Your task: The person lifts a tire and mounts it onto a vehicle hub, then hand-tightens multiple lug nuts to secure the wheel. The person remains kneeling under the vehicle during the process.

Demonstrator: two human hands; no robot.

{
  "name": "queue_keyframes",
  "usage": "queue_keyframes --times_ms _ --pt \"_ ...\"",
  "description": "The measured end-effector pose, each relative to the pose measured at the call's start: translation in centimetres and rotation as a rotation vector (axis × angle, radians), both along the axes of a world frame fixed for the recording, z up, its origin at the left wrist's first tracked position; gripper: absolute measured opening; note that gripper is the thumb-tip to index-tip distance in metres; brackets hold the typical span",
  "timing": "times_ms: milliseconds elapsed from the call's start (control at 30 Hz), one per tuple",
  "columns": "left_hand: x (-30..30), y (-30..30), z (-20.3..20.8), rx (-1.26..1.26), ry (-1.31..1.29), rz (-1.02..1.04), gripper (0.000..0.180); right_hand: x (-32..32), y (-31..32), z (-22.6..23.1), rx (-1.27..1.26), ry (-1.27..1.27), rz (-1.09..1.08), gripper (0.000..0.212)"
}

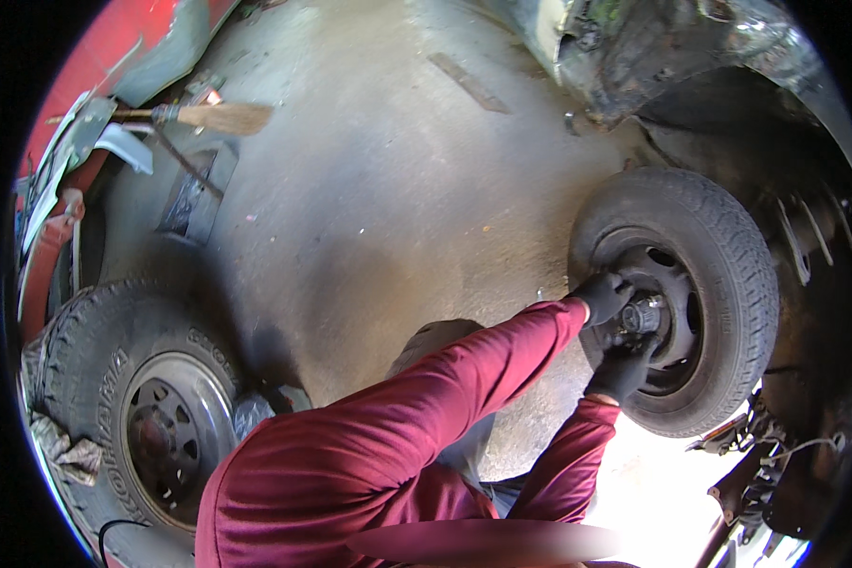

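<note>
A wheel with a black steel rim (667,260) and a worn tyre (729,284) stands upright at the right, against the vehicle's wheel arch. Both my hands wear dark gloves and are at its middle. My left hand (604,298) is on the far-left side of the hub (640,316), its fingers curled together near the bolt circle. My right hand (625,367) is just nearer than the hub, fingers bent in toward the rim's centre. Whatever is between the fingers of either hand is too small or hidden to make out.
Another wheel with a chunky tyre (80,379) leans at the left. A broom (222,117) and a dustpan (199,204) are beyond it, beside a red body panel (95,57). A flat strip (469,82) lies on the concrete floor (369,180). A coil spring (800,241) shows inside the wheel arch.
</note>
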State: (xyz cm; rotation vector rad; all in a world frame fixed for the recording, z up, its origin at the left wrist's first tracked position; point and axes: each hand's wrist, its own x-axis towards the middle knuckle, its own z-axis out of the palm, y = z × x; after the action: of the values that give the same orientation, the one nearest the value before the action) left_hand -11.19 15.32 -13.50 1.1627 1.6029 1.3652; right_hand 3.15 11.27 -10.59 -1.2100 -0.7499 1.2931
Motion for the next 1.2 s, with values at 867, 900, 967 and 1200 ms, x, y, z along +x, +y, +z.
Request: queue_keyframes --times_ms 867,900,967,1200 --pt "-0.8 0.8 -0.3 -0.332 -0.694 -0.255 0.031 -1.4 -1.9 2.9 -0.060 0.014 -0.092 0.052" --pt "-0.9 0.7 -0.2 -0.325 -0.785 -0.257 0.032 -1.5 -1.9 3.1 -0.015 -0.094 -0.110 0.053" --pt "-1.1 0.7 -0.2 -0.323 -0.968 -0.259 0.032 -1.7 -1.9 3.3 0.027 -0.035 -0.120 0.054" --pt "-0.1 1.8 -1.9 -0.162 -0.499 -0.219 0.027 -1.2 -1.2 2.1 -0.007 -0.059 -0.049 0.055"
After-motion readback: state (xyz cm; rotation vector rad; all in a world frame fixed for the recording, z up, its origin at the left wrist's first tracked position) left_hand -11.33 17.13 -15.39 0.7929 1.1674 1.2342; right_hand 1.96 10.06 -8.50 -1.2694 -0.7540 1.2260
